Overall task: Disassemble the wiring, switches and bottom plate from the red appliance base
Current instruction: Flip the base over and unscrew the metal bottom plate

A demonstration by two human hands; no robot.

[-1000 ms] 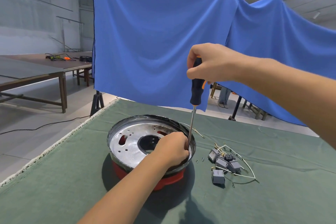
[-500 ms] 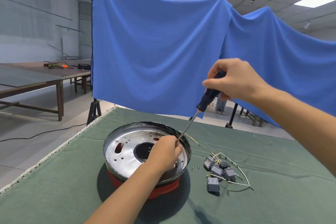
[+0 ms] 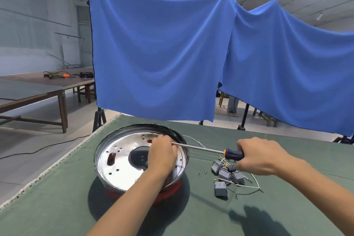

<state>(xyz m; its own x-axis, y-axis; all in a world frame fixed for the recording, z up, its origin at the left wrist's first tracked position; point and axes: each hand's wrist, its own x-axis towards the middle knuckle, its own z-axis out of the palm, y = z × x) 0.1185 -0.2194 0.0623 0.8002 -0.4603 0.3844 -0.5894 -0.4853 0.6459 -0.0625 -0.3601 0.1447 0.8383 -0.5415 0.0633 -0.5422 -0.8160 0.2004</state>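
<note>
right hand (image 3: 257, 156) grips the black handle of a screwdriver (image 3: 232, 154), fingers wrapped round it, orange collar showing just past the knuckles. shaft runs nearly level toward the left, over the rim of the bowl, tip hidden under the left hand. left hand (image 3: 162, 154) sits inside the bowl on the far-right part of the metal plate, fingers curled down around the shaft tip; looks like a pinch at the tip but what exactly is between the fingertips cannot be told. left forearm comes up from the bottom edge across the bowl's near rim.

bottom plate (image 3: 120, 161) is shiny silver, round, with small holes, a red-showing slot at left and a dark centre opening; it sits in the dark rim on top of the red appliance base (image 3: 172, 189), of which only a red strip shows under the near-right side. base stands on the green table cloth (image 3: 57, 197).

right of the base, under the right hand, lies a pile of grey switches (image 3: 224, 175) tangled with white wiring (image 3: 252, 182); one switch (image 3: 220, 188) lies apart, nearer. two small screws (image 3: 202, 173) lie between base and switches. one loose wire (image 3: 193, 140) curves behind the rim.

blue cloth (image 3: 162, 53) hangs behind the table. wooden table (image 3: 47, 84) far left with cables on it.
</note>
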